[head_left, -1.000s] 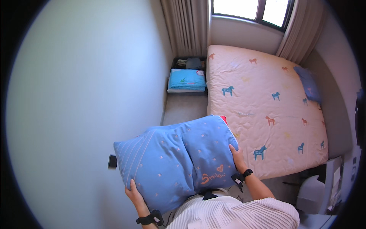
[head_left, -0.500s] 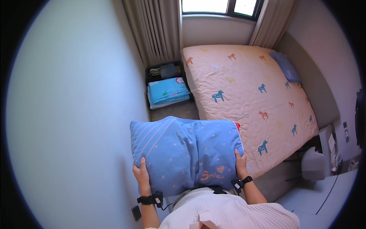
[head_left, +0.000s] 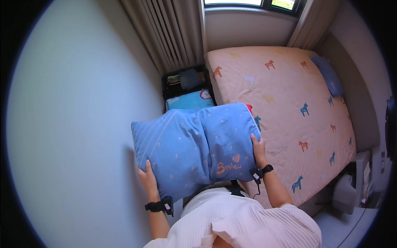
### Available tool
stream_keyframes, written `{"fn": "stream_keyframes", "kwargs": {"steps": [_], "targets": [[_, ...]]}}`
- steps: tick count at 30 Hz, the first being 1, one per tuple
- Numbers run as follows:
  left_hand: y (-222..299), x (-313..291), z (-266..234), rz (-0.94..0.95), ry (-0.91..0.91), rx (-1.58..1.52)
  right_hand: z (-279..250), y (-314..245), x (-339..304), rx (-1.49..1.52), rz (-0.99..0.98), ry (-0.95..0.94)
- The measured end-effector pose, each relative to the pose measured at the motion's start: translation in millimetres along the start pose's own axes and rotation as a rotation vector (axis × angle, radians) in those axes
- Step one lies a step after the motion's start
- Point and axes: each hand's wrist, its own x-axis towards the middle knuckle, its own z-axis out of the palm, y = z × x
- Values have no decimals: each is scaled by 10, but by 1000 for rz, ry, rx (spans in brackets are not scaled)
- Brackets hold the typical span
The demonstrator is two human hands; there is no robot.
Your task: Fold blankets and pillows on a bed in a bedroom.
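Observation:
A blue pillow point(head_left: 178, 153) with small star-like marks, diagonal pale stripes and a pink heart is held out in front of me, tilted with its right side farther away. My left hand point(head_left: 148, 178) grips its left edge, thumb on top and the fingers hidden underneath. On the opposite edge my right hand point(head_left: 259, 151) is closed in the same way. A bit of red shows at the pillow's far right corner. A black strap with a small device sits on each wrist.
To the right stands a bed point(head_left: 285, 107) with a peach horse-print cover and another blue pillow point(head_left: 328, 76) at its headboard. Beyond my pillow lies folded turquoise bedding point(head_left: 190, 100) beside an open black suitcase point(head_left: 169, 89). A pale wall point(head_left: 78, 124) runs close on the left.
Both hands have carried the pillow up and slightly left, its right side turning farther away. It now covers more of the turquoise bedding. The view has shifted, placing the bed farther right.

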Motion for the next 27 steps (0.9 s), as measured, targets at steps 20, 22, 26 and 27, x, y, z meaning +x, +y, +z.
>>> {"fn": "stream_keyframes", "kwargs": {"steps": [20, 22, 26, 27], "targets": [[356, 3546, 1734, 125, -3, -286, 2236, -1395, 2772, -78, -138, 89], [226, 3687, 1644, 165, 70, -256, 2349, -1492, 2822, -3, -202, 50], [-19, 3968, 1630, 24, 61, 217, 2733, -1464, 3269, -115, -253, -33], [186, 4232, 1629, -66, 47, 550, 2919, -1671, 3579, -94, -283, -35]]}}
